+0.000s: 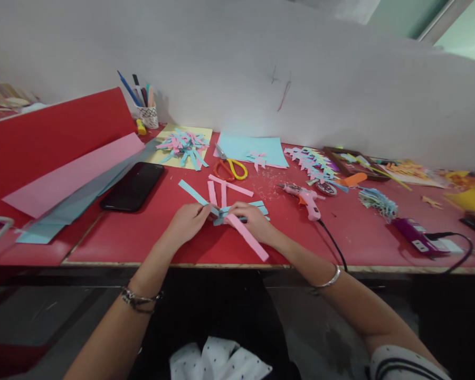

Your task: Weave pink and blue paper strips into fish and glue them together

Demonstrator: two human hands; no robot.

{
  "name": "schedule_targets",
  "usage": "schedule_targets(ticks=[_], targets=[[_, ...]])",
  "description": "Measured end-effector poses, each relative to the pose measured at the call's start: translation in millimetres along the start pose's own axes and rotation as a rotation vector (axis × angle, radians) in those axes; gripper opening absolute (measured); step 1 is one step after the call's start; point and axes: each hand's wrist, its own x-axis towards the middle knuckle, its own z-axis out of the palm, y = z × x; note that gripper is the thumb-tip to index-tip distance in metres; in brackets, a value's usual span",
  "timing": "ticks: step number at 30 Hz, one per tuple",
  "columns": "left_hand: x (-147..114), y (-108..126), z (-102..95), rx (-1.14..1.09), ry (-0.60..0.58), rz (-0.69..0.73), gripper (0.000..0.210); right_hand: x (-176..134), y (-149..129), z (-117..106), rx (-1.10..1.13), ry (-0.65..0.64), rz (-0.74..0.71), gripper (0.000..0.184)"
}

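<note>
Both hands work close together over the red table near its front edge. My left hand (188, 221) is pinched on a blue paper strip (193, 192) that slants up to the left. My right hand (251, 219) is closed on a pink paper strip (247, 237), which points down to the right. Between the fingertips the strips overlap, and how they are joined is partly hidden. More blue strips (258, 206) lie beneath and beside my right hand. Just beyond the fingers, loose pink strips (233, 186) rest on the table.
Scissors (233, 168) lie behind the strips, before blue sheets (253, 149). A pile of pink and blue strips (184, 145) sits on yellow paper. Left are a phone (133, 186) and long paper sheets (75, 174). Right are a corded glue gun (306, 200) and a purple power strip (419, 237).
</note>
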Motion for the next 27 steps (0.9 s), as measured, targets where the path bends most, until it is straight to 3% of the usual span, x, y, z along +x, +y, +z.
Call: schedule_targets(ticks=[13,17,20,23,27], targets=[[0.8,-2.9,1.0,0.025,-0.002,0.021,0.046,10.5,-6.0,0.9,0.045,0.038,0.212,0.018],[-0.1,-2.1,0.6,0.053,-0.005,0.046,0.045,11.8,-3.2,-2.9,-0.050,0.053,0.078,0.013],[0.1,-2.6,0.9,0.070,-0.020,0.050,0.046,11.6,-1.2,-11.1,-0.126,-0.054,-0.059,0.015],[0.9,-3.8,1.4,0.078,-0.030,0.039,0.048,12.1,2.5,-16.7,-0.165,-0.183,-0.067,0.033],[1.8,-4.4,1.3,0.083,-0.033,0.043,0.049,16.3,7.9,-17.4,-0.153,-0.229,-0.066,0.027]])
